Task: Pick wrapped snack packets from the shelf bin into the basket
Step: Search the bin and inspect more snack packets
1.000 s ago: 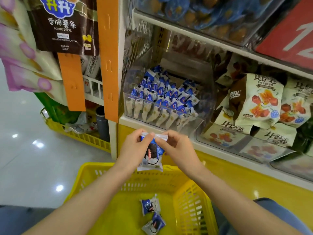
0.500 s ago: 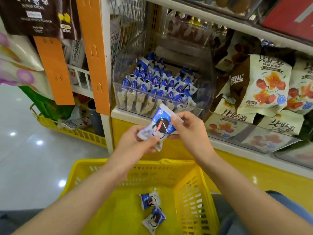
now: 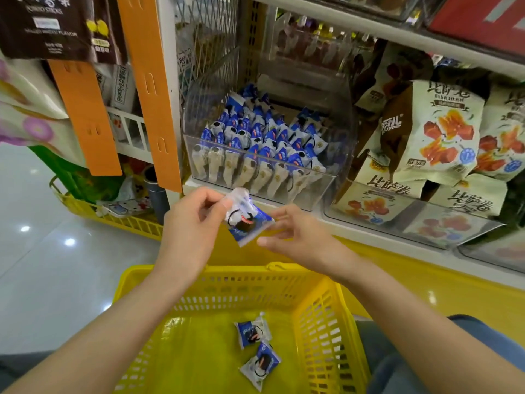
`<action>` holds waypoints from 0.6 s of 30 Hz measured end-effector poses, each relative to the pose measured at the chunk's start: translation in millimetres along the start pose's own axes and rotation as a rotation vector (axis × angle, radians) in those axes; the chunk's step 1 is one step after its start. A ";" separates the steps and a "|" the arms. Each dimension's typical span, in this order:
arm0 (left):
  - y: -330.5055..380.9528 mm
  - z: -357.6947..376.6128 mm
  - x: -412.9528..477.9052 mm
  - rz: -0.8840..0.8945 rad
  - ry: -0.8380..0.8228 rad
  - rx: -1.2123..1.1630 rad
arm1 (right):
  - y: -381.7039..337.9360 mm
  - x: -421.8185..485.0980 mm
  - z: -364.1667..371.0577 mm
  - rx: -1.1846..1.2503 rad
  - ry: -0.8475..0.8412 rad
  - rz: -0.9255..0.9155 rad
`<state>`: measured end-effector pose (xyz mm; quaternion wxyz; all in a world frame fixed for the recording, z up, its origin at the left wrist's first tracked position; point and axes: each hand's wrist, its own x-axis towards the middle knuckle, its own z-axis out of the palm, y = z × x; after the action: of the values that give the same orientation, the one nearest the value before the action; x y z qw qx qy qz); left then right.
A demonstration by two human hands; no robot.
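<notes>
Two hands raised over a yellow basket (image 3: pixel 227 285), in front of the shelf. Between them one wrapped snack packet (image 3: pixel 247 224), blue and white with a dark round biscuit printed on it, tilted, white crimped end up and to the left. Pinched at that white end by the left hand (image 3: pixel 196 223), thumb against curled fingers. At the blue lower end, the right hand (image 3: pixel 301 237), fingers loosely stretched, forefinger at the corner of the wrapper, thumb just below the edge; gripping or only touching, cannot tell. Held in the air above the far rim of the basket, not inside it yet.

Two more of the same kind already on the basket floor: a farther packet (image 3: pixel 251 331) and a nearer packet (image 3: pixel 261 364), nearly touching, both lying flat toward the right wall.

Behind the hands, on the shelf, a clear plastic bin (image 3: pixel 326 189) filled with many bin packets (image 3: pixel 255 137) standing in rows, front row pressed against the clear wall. Right of the bin, large pale bags (image 3: pixel 437 132) with red-orange pictures, stacked and leaning. Left of the bin, a white post with orange strips (image 3: pixel 150 89). Further left, low on the shiny floor (image 3: pixel 42 280), a second basket (image 3: pixel 127 220), also yellow, with mixed things inside, too blurred to name.
</notes>
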<state>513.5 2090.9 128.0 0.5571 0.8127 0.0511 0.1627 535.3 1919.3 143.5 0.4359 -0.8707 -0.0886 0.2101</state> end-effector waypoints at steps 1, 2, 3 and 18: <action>2.2 -0.8 -0.9 0.073 -0.013 0.071 | 1.1 0.6 2.3 -0.057 0.059 -0.057; 4.3 -1.0 -2.4 0.137 -0.034 0.123 | 0.6 0.9 4.4 -0.076 0.107 -0.128; 5.8 -0.3 -4.3 0.183 -0.063 0.152 | -0.7 1.3 6.9 -0.060 0.134 -0.198; 3.0 8.9 -3.9 -0.075 -0.209 -0.073 | -5.8 -3.6 13.1 -0.116 0.333 -0.456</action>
<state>512.4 2080.9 127.1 0.5944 0.8019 0.0172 0.0580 526.4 1931.1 142.2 0.4297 -0.8743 -0.2211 -0.0445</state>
